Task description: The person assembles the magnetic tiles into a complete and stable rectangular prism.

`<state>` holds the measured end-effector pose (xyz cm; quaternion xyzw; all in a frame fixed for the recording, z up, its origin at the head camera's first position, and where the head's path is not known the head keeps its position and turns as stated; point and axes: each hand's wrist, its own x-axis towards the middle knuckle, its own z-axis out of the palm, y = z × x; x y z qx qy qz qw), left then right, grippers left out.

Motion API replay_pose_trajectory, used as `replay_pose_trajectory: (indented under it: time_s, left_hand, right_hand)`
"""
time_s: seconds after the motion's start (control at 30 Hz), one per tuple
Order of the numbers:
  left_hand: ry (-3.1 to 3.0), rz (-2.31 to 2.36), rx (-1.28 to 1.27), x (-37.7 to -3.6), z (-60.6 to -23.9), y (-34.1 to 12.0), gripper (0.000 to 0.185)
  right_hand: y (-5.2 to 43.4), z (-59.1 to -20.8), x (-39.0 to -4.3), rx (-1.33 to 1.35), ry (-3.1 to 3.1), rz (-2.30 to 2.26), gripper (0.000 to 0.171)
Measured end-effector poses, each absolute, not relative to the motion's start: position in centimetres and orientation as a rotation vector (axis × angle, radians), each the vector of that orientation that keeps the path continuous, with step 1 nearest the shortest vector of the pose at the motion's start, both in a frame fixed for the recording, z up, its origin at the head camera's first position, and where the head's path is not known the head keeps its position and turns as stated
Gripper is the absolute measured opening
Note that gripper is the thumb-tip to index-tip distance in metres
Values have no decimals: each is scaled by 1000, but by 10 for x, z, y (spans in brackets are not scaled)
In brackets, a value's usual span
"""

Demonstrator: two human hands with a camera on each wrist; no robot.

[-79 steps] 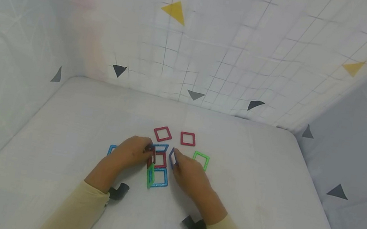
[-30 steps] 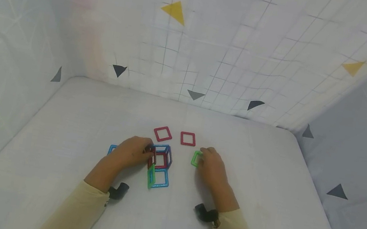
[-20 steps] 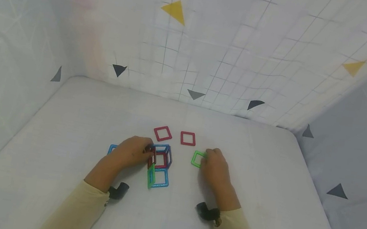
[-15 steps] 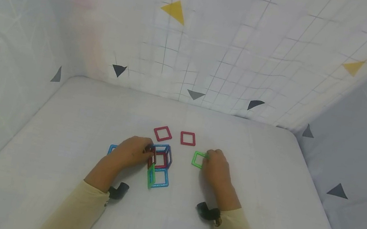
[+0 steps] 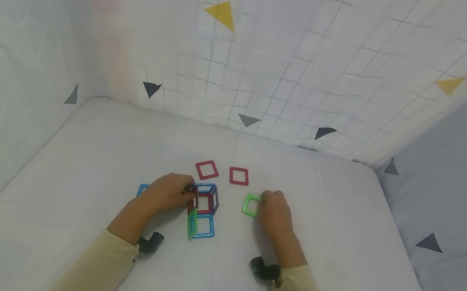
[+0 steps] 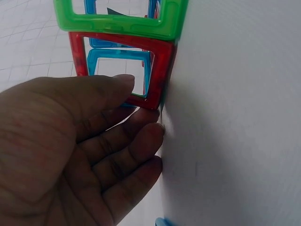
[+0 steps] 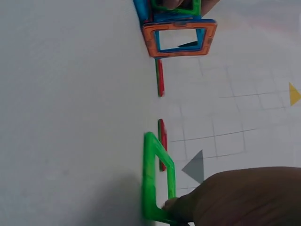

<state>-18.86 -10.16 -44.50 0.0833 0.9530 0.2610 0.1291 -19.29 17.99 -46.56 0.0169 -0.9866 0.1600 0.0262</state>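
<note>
In the head view my left hand (image 5: 169, 194) holds the left side of a small build of square magnetic tiles. Its thumb lies on an upright red magnetic tile (image 6: 162, 70), with fingers behind the lower edge. A flat red tile (image 5: 210, 204) forms the base, with a blue tile (image 5: 206, 184) upright at the back and a dark blue tile (image 5: 216, 200) upright on the right. In front lie a flat blue tile (image 5: 211, 227) and an upright green tile (image 5: 192, 223). My right hand (image 5: 276, 214) pinches a loose green magnetic tile (image 7: 149, 179) by its right edge; the tile is tilted.
Two loose red tiles, one turned askew (image 5: 207, 170) and one square-on (image 5: 239, 176), lie flat behind the build. A blue tile (image 5: 143, 188) is partly hidden under my left wrist. The white table (image 5: 340, 222) meets cloth walls (image 5: 263, 69) with printed triangles.
My right hand let go of the dark blue tile, which now stands on the build's right side. It moved right and took hold of the loose green tile. My left hand stayed put.
</note>
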Motion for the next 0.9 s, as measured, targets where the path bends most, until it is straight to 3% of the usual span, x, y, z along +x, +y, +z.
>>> replay_pose_trajectory:
  time_s: [0.5,0.9]
  left_hand:
    - [2773,747,252,-189,-445,-102,38]
    - [2777,752,253,-189,-446,-102,36]
  right_hand:
    - [167,-436,-181,181,-3077,650,17]
    - [156,-422,-171,132,-3253,700,15]
